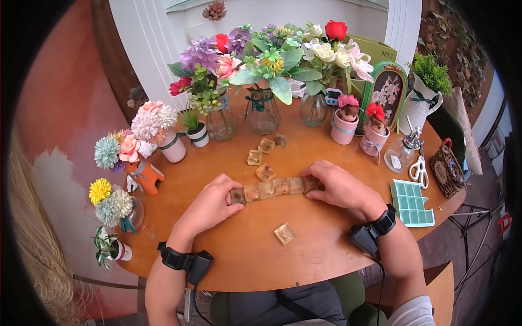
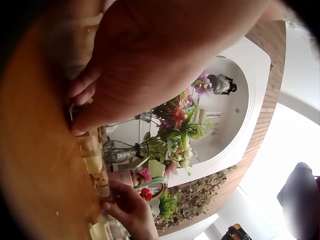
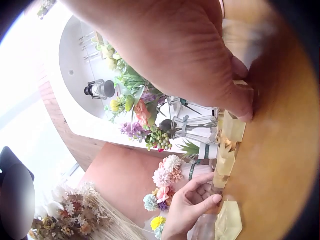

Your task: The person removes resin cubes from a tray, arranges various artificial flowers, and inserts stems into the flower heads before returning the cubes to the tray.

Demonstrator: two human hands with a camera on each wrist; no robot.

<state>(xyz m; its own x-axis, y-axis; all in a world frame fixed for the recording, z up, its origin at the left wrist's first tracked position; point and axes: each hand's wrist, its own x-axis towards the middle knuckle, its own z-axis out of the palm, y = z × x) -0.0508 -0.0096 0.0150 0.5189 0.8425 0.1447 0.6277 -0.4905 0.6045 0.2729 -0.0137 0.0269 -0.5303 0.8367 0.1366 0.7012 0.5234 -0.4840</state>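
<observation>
A row of several translucent amber blocks [image 1: 267, 190] lies across the middle of the wooden table. The left hand [image 1: 214, 202] pinches the block at the row's left end between thumb and fingers; the right hand [image 1: 343, 188] pinches the right end the same way. Both wrist views show the row between the hands, with the left hand [image 2: 135, 65] large in the left wrist view and the right hand [image 3: 170, 55] large in the right wrist view. One loose block [image 1: 285, 234] lies nearer the table's front edge. Behind the row is another block [image 1: 266, 173].
More blocks [image 1: 254, 157] lie farther back. Flower vases [image 1: 263, 111] line the rear, with pink pots [image 1: 343, 127] behind the right hand. At right are a mint tray [image 1: 411, 203], scissors [image 1: 419, 173], a glass bottle [image 1: 399, 155] and a basket [image 1: 447, 171]. An orange figure [image 1: 145, 176] stands left.
</observation>
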